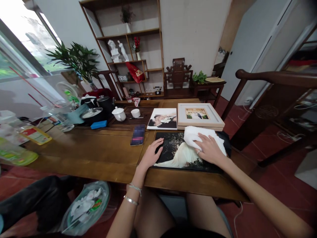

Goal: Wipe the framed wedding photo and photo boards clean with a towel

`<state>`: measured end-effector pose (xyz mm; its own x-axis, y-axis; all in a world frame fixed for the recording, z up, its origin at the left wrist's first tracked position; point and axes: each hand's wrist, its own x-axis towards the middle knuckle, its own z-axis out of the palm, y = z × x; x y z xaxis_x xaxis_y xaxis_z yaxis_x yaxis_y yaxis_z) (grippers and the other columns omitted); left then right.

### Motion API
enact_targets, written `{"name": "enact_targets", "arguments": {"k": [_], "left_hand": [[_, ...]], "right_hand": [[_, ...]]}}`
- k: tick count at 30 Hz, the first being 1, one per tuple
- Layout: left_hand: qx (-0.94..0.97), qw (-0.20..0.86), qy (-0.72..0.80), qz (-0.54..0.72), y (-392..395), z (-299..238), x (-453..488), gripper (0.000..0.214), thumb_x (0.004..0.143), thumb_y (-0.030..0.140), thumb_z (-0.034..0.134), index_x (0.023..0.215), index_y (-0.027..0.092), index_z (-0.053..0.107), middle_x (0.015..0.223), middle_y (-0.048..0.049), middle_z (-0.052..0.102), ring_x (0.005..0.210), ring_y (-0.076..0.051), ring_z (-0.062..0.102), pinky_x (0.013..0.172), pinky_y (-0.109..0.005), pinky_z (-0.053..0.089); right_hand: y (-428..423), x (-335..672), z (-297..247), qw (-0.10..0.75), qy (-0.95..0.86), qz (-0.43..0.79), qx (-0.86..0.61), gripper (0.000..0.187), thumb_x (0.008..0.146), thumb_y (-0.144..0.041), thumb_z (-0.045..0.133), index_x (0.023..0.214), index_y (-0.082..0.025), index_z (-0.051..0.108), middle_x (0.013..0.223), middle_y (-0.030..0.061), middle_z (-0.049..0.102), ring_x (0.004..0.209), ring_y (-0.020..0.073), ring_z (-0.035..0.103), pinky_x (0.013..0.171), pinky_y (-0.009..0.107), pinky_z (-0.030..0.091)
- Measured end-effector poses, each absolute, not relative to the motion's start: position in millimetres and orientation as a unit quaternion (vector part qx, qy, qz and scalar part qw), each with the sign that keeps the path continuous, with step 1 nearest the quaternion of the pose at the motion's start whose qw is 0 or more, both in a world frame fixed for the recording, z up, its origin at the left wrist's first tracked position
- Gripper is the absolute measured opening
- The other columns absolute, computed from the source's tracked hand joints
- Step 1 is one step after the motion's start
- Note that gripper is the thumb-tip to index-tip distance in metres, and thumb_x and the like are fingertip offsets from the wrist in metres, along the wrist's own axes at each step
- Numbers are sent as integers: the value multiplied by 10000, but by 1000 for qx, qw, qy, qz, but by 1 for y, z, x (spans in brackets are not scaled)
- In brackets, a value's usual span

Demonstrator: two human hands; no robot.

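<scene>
A large dark photo panel, with a flowing white dress pictured on it, lies flat on the wooden table in front of me. Along its left edge rests my left hand, fingers stretched out and holding nothing. My right hand presses a folded white towel onto the panel's right part, fingers bent over the cloth. The towel and hand hide that part of the picture. Just behind the panel lie a smaller white-edged photo print and a pale picture frame that seems stacked on another.
A phone lies left of the panel. Farther left are a tea tray with a white teapot and cup, a blue block and bottles. A lined trash bin stands below; a wooden chair is at right.
</scene>
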<state>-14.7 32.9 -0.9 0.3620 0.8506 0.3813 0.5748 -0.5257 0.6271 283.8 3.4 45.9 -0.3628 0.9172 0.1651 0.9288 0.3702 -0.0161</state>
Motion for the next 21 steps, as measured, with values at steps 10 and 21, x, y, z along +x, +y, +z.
{"name": "enact_targets", "arguments": {"k": [10, 21], "left_hand": [[800, 206, 444, 346, 32, 1, -15, 346, 925, 293, 445, 1240, 226, 573, 1384, -83, 522, 1289, -217, 477, 1105, -463, 350], [799, 211, 445, 345, 31, 1, -15, 349, 927, 295, 439, 1242, 226, 572, 1389, -78, 519, 1304, -214, 461, 1116, -457, 337]], "right_hand": [[-15, 210, 53, 82, -891, 16, -446, 398, 823, -282, 498, 1204, -244, 608, 1471, 88, 393, 1366, 338, 262, 1056, 607, 179], [4, 283, 46, 67, -819, -36, -568, 412, 839, -246, 459, 1220, -183, 601, 1400, 163, 464, 1329, 326, 344, 1056, 558, 228]]}}
